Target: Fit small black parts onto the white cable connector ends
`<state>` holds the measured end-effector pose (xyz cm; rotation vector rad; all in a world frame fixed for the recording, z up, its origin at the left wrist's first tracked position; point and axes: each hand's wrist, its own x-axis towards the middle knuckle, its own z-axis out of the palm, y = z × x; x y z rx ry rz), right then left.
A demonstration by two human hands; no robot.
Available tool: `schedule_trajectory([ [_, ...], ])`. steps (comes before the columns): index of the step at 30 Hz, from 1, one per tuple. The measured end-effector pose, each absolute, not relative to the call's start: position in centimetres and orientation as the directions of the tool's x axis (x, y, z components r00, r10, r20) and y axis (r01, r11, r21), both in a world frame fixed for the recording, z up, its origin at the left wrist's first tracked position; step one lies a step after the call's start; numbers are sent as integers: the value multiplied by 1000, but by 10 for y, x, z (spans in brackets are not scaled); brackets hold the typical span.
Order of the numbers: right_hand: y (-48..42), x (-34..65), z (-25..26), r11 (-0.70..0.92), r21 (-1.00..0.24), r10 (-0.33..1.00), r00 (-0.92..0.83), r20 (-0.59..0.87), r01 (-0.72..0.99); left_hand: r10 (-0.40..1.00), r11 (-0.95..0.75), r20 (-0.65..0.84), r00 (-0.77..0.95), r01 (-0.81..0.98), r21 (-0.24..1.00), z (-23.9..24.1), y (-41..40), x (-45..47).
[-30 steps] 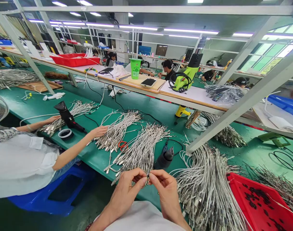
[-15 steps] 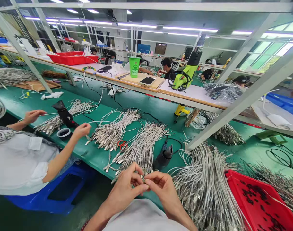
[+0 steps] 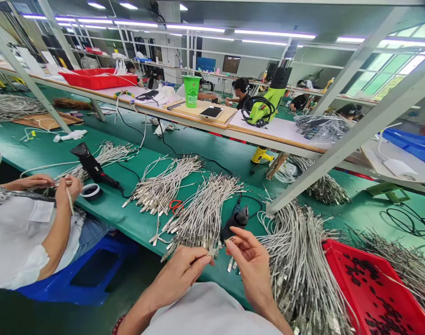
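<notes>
My left hand (image 3: 179, 274) is closed in a pinch at the near edge of the bench. A small metal cable connector (image 3: 212, 251) shows at its fingertips, though the cable behind it is mostly hidden. Apart from it, to the right, my right hand (image 3: 251, 267) has its thumb near curled fingers; whatever sits at those tips is too small to name. Just beyond both hands lies a bundle of white cables (image 3: 207, 209) with metal plugs toward me. A black heat gun (image 3: 235, 223) stands between that bundle and a larger cable pile (image 3: 299, 260).
A red tray (image 3: 369, 288) of small black pieces sits at the right. A co-worker's hands (image 3: 67, 188) handle a white cable at the left, near another black heat gun (image 3: 93, 165). A slanted white post (image 3: 338, 144) rises from the green bench (image 3: 128, 218).
My hands were together at the fingertips and have come apart, the right one moving up and right. The co-worker's hands have moved closer together around a cable. The view has shifted slightly.
</notes>
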<state>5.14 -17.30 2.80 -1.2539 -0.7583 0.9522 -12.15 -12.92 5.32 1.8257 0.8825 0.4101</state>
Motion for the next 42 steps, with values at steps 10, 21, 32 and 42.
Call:
schedule_trajectory([
  [10,-178,42,28,-17,-949,926,354,-133,-314,748,-281,-106,655,457,844,64,-133,-119],
  [21,-178,40,19,-32,-921,948,280,-151,-387,785,-283,-42,618,419,862,62,-134,-122],
  [32,-180,41,17,-24,-909,961,240,-135,-415,759,-343,-17,651,422,839,65,-135,-120],
  [42,-180,48,21,-42,-933,965,227,-131,-357,717,-411,-92,691,525,745,78,-133,-121],
])
